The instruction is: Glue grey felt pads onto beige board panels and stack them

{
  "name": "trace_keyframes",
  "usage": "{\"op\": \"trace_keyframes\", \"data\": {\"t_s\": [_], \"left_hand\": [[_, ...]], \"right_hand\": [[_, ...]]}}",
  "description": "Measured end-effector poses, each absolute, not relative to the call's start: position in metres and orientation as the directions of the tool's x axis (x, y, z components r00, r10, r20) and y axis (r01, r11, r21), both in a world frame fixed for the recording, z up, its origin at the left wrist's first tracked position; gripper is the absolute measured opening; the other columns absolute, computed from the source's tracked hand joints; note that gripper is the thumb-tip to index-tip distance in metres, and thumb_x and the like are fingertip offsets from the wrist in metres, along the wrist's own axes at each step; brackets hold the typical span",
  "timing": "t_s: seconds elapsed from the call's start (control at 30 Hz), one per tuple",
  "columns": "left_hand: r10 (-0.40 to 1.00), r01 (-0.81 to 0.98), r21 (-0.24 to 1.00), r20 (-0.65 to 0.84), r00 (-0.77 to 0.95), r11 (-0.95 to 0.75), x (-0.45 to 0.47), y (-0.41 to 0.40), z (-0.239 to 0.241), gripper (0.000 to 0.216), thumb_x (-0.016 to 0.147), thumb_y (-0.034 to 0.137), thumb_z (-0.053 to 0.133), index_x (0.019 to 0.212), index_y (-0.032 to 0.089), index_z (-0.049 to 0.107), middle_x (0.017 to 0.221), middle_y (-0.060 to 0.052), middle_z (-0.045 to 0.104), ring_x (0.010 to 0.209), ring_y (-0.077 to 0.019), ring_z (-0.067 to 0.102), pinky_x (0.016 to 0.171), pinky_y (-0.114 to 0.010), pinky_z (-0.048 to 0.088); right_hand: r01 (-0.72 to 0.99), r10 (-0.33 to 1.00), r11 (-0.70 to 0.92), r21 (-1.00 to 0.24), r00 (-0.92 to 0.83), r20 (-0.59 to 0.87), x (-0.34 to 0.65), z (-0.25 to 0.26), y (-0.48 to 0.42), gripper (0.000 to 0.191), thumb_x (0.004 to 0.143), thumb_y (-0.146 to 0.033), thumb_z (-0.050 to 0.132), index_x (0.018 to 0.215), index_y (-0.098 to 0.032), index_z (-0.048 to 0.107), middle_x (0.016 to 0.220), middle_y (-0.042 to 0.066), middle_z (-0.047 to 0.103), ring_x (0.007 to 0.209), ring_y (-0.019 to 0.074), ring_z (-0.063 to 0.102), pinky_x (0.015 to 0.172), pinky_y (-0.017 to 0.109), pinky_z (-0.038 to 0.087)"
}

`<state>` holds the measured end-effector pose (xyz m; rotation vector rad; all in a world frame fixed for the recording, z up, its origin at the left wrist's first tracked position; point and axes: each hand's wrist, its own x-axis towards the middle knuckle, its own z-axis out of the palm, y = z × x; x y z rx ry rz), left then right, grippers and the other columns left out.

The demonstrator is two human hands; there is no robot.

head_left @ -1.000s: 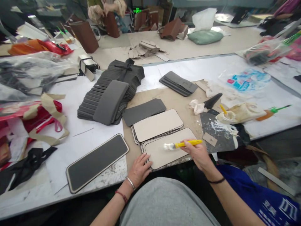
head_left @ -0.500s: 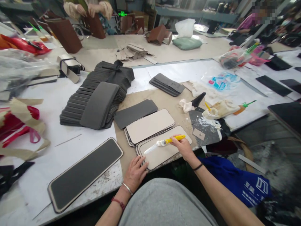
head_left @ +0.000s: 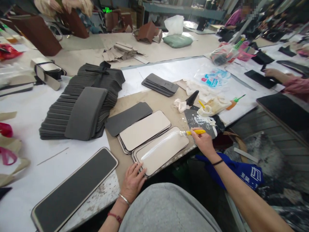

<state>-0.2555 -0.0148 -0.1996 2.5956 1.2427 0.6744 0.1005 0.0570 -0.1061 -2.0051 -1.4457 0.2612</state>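
My right hand (head_left: 203, 141) is closed round the yellow handle of a glue brush (head_left: 199, 131). The white-coated bristles touch the far right end of a beige rounded panel (head_left: 164, 154), the top one of a small stack. A wet white streak runs along its upper side. My left hand (head_left: 133, 181) lies with fingers spread on the panel's near left corner. Just behind is a second stack of beige panels (head_left: 145, 129), partly over a dark grey panel (head_left: 130, 118). To the left lies a long dark panel with a beige border (head_left: 77, 190).
A large pile of grey panels (head_left: 84, 109) stands at left. White paste smears a dark board (head_left: 201, 124) near a tipped glue container (head_left: 214, 106). Another person's hand (head_left: 276, 74) touches dark pieces at right; a person's hands (head_left: 72, 4) hold a brown piece across the table.
My right hand has drawn the brush rightward from the panel's middle to its far end, lengthening the white streak. My left hand stays on the corner. A co-worker's hand has appeared at right.
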Motion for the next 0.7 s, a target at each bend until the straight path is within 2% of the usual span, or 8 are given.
{"op": "trace_keyframes", "data": {"t_s": [0.07,0.17,0.27,0.43,0.57,0.7], "left_hand": [[0.777,0.691,0.356,0.32,0.542,-0.629,-0.255,-0.015,-0.198,0.026,0.077,0.021,0.056,0.102,0.021,0.061,0.115,-0.009,0.059,0.111,-0.0276,0.047,0.087,-0.045,0.045],[0.787,0.699,0.362,0.322,0.527,-0.616,-0.254,-0.016,-0.196,0.025,0.077,0.02,0.056,0.101,0.021,0.062,0.113,-0.01,0.059,0.11,-0.0278,0.047,0.085,-0.044,0.045],[0.788,0.698,0.368,0.331,0.519,-0.614,-0.254,-0.016,-0.195,0.024,0.076,0.022,0.058,0.1,0.021,0.061,0.11,-0.009,0.061,0.108,-0.0275,0.05,0.084,-0.043,0.045],[0.784,0.69,0.377,0.354,0.51,-0.619,-0.257,-0.014,-0.198,0.027,0.076,0.026,0.059,0.102,0.018,0.059,0.108,-0.009,0.063,0.106,-0.026,0.052,0.085,-0.042,0.045],[0.775,0.677,0.383,0.382,0.504,-0.629,-0.258,-0.014,-0.2,0.028,0.075,0.027,0.06,0.102,0.017,0.059,0.108,-0.009,0.063,0.105,-0.0259,0.053,0.086,-0.042,0.043],[0.771,0.672,0.386,0.398,0.497,-0.632,-0.259,-0.015,-0.2,0.027,0.075,0.027,0.061,0.1,0.018,0.06,0.108,-0.009,0.064,0.105,-0.0261,0.053,0.087,-0.043,0.042]], "right_hand": [[0.848,0.927,-0.089,-0.522,0.262,0.267,0.089,-0.105,0.044,0.022,0.081,-0.037,0.048,0.08,-0.018,0.06,0.083,0.007,0.064,0.079,0.0193,0.06,0.077,0.035,0.047],[0.869,0.949,0.061,-0.491,0.103,0.299,0.058,-0.11,0.023,0.017,0.084,-0.029,0.045,0.085,-0.018,0.058,0.084,0.008,0.062,0.082,0.0198,0.058,0.079,0.035,0.047],[0.837,0.962,0.127,-0.533,0.027,0.273,0.011,-0.114,0.001,0.015,0.085,-0.021,0.044,0.091,-0.019,0.057,0.085,0.008,0.06,0.084,0.0195,0.057,0.08,0.035,0.047],[0.701,0.981,0.165,-0.693,-0.046,0.187,-0.065,-0.11,-0.031,0.017,0.085,-0.014,0.044,0.094,-0.019,0.057,0.087,0.007,0.06,0.084,0.0166,0.057,0.078,0.031,0.049],[0.614,0.989,0.07,-0.786,0.061,0.136,-0.077,-0.111,-0.04,0.012,0.084,-0.018,0.046,0.087,-0.019,0.058,0.083,0.005,0.061,0.081,0.0145,0.058,0.075,0.028,0.049],[0.662,0.959,-0.086,-0.744,0.259,0.119,-0.033,-0.116,-0.035,0.014,0.083,-0.026,0.048,0.084,-0.018,0.059,0.084,0.006,0.063,0.078,0.016,0.059,0.073,0.029,0.048]]}}
